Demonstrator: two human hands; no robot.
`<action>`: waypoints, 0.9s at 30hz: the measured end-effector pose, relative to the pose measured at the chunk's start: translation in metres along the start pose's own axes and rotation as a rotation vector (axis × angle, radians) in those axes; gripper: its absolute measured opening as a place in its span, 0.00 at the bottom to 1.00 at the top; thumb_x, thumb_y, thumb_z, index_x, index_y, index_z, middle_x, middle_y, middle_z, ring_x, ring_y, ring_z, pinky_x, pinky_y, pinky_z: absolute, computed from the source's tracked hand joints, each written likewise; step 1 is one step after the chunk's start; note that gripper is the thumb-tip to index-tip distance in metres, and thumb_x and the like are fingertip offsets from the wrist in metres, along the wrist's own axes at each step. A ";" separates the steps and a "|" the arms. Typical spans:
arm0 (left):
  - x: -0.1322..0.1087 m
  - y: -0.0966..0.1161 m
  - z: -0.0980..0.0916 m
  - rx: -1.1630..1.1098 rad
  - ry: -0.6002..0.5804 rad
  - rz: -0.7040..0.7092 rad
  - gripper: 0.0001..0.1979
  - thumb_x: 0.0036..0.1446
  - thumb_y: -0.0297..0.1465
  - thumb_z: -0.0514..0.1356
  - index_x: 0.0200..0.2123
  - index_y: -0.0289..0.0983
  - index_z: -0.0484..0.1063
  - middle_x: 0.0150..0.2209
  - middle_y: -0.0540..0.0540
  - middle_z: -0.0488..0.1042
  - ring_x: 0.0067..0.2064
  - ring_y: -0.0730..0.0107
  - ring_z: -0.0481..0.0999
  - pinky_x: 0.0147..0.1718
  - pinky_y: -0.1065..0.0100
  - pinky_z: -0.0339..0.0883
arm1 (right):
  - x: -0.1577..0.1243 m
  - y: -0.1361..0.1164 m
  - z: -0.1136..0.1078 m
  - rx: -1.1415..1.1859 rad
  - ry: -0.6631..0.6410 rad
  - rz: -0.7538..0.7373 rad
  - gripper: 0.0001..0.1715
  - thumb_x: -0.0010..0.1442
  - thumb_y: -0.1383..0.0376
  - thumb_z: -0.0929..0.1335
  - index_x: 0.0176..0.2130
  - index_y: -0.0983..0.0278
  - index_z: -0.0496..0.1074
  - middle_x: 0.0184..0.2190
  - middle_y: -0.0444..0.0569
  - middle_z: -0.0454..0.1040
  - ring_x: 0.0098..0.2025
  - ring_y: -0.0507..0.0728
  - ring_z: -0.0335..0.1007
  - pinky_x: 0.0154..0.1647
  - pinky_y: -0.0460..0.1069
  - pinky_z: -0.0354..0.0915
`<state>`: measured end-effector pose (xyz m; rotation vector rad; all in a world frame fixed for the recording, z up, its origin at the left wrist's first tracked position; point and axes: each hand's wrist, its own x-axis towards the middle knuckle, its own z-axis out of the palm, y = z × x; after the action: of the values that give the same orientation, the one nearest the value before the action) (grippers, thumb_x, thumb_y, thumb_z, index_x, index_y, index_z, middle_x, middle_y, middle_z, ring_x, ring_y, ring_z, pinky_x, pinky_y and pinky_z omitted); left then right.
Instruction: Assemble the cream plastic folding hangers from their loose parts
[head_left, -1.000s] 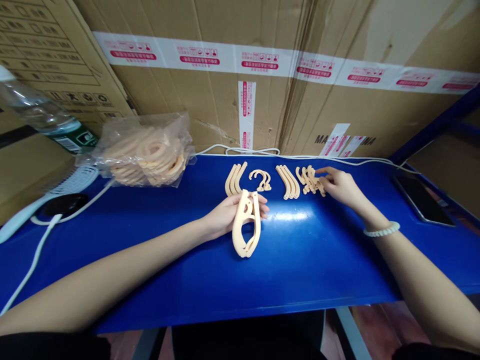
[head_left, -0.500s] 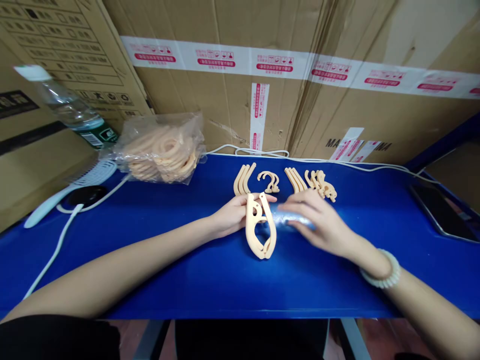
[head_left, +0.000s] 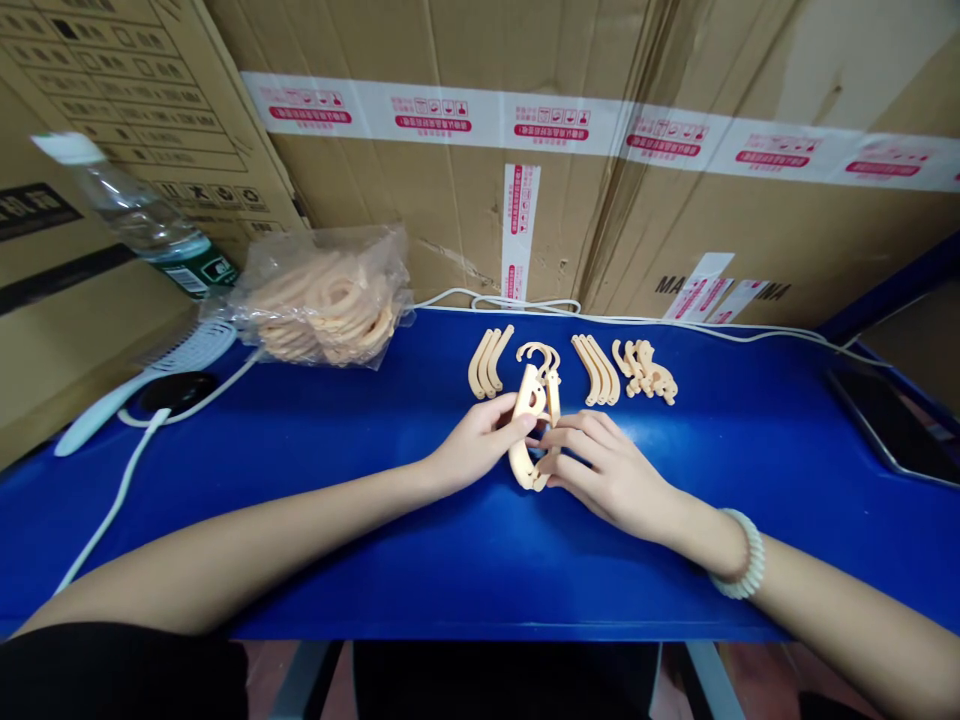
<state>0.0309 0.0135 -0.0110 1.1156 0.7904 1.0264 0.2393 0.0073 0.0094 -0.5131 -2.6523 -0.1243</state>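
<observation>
Both hands meet at the middle of the blue table (head_left: 375, 540) around one peach plastic hanger piece (head_left: 529, 420). My left hand (head_left: 480, 447) pinches its left side, thumb on top. My right hand (head_left: 600, 470) closes its fingers on the piece's right and lower end. Behind them lie sorted peach parts: curved arms (head_left: 486, 362), small hooks (head_left: 541, 354), more curved arms (head_left: 596, 369) and a heap of small clips (head_left: 646, 371).
A clear bag of peach parts (head_left: 322, 300) sits back left, beside a water bottle (head_left: 135, 218), a white handheld fan (head_left: 142, 385) and its white cable (head_left: 105, 520). A dark tablet (head_left: 892, 420) lies at the right. Cardboard boxes (head_left: 570, 150) wall the back.
My right hand came back from the clip heap to the hanger piece and closed on it. The piece moved a little away from me, upright between both hands.
</observation>
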 end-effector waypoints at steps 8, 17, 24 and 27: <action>-0.012 -0.002 -0.002 0.391 0.108 0.129 0.16 0.66 0.41 0.56 0.34 0.34 0.72 0.31 0.46 0.76 0.34 0.66 0.76 0.37 0.67 0.70 | -0.001 -0.001 0.004 -0.335 0.054 -0.021 0.07 0.67 0.71 0.65 0.39 0.66 0.74 0.42 0.55 0.76 0.49 0.61 0.67 0.56 0.60 0.61; -0.008 -0.006 -0.005 0.126 0.141 0.075 0.20 0.60 0.48 0.61 0.33 0.34 0.70 0.32 0.45 0.76 0.35 0.64 0.78 0.39 0.62 0.73 | 0.001 -0.002 0.000 -0.327 0.037 0.102 0.12 0.70 0.73 0.61 0.39 0.65 0.71 0.42 0.51 0.77 0.49 0.57 0.69 0.64 0.62 0.50; -0.012 -0.004 -0.003 0.200 0.142 0.073 0.21 0.61 0.47 0.61 0.34 0.33 0.72 0.33 0.43 0.78 0.36 0.62 0.79 0.40 0.62 0.74 | 0.001 -0.002 0.002 -0.381 -0.104 0.072 0.21 0.71 0.73 0.56 0.33 0.63 0.71 0.26 0.45 0.68 0.32 0.57 0.61 0.59 0.60 0.54; -0.014 -0.003 -0.003 0.236 0.151 0.048 0.21 0.61 0.48 0.60 0.33 0.33 0.72 0.32 0.42 0.78 0.35 0.61 0.79 0.40 0.60 0.74 | 0.002 -0.003 0.000 -0.366 -0.097 0.030 0.21 0.70 0.73 0.55 0.34 0.64 0.71 0.27 0.47 0.68 0.32 0.57 0.60 0.48 0.56 0.58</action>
<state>0.0239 0.0014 -0.0151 1.2726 1.0298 1.0871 0.2362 0.0057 0.0100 -0.6887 -2.7247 -0.5972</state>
